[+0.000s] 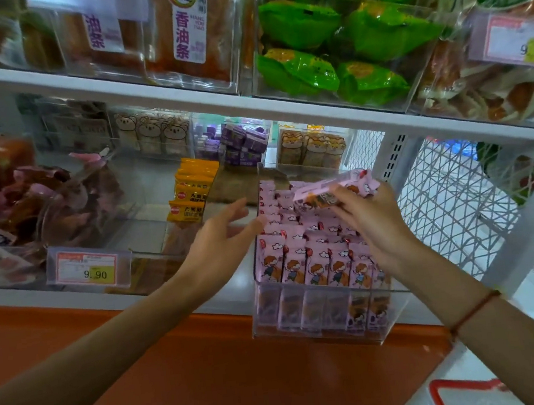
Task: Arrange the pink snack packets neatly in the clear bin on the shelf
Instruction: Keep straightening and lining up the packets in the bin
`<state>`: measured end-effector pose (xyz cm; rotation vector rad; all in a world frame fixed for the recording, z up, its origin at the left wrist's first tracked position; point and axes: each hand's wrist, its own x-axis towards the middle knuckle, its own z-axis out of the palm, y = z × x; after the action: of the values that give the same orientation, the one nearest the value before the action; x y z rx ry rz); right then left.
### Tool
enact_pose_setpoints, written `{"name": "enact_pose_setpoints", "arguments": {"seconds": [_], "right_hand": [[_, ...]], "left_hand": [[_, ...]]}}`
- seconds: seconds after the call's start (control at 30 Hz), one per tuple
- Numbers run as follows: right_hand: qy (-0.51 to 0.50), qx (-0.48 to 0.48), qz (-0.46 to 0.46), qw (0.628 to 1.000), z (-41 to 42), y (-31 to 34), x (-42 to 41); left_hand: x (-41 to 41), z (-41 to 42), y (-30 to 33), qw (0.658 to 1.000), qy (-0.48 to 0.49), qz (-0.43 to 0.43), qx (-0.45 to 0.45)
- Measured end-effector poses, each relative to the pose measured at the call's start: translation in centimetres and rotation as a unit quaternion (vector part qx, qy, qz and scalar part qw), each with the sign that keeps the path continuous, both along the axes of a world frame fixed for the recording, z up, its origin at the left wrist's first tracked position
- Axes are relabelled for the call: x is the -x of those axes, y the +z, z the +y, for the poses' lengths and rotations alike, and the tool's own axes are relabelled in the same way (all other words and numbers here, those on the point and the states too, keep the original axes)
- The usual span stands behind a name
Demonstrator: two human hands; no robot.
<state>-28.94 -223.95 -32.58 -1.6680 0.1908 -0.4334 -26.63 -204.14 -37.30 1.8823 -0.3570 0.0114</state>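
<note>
A clear bin juts out from the lower shelf, filled with rows of upright pink snack packets printed with a cartoon child. My right hand is over the bin and grips a small bunch of pink packets, held sideways above the back rows. My left hand is at the bin's left wall with fingers straight, its fingertips touching the wall near the packets there. It holds nothing.
Yellow packets stand in the neighbouring bin to the left, with a 9.90 price tag further left. The upper shelf edge hangs just above, loaded with green packets. A white wire side panel closes the right. A red basket rim lies below.
</note>
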Motion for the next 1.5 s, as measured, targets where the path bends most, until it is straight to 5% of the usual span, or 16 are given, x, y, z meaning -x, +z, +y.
{"name": "enact_pose_setpoints", "arguments": {"seconds": [0.47, 0.8, 0.97, 1.23, 1.5], "right_hand": [[-0.081, 0.347, -0.134, 0.925, 1.1, -1.9, -13.4], [0.109, 0.546, 0.129, 0.821, 0.1, -2.4, -15.0], [0.130, 0.469, 0.099, 0.868, -1.3, -1.3, -14.1], [0.099, 0.520, 0.094, 0.843, -0.6, -1.8, -13.8], [-0.070, 0.257, -0.046, 0.963, 0.3, -0.4, -11.7]], "left_hand": [[0.0, -0.1, 0.0, 1.000, -0.004, -0.014, 0.017], [0.0, 0.7, -0.2, 0.999, -0.016, -0.034, -0.012], [0.1, 0.8, 0.1, 0.999, -0.015, -0.031, -0.014], [0.3, 0.5, 0.3, 0.997, 0.015, -0.060, -0.039], [0.4, 1.0, 0.4, 0.997, 0.008, -0.062, -0.048]]}}
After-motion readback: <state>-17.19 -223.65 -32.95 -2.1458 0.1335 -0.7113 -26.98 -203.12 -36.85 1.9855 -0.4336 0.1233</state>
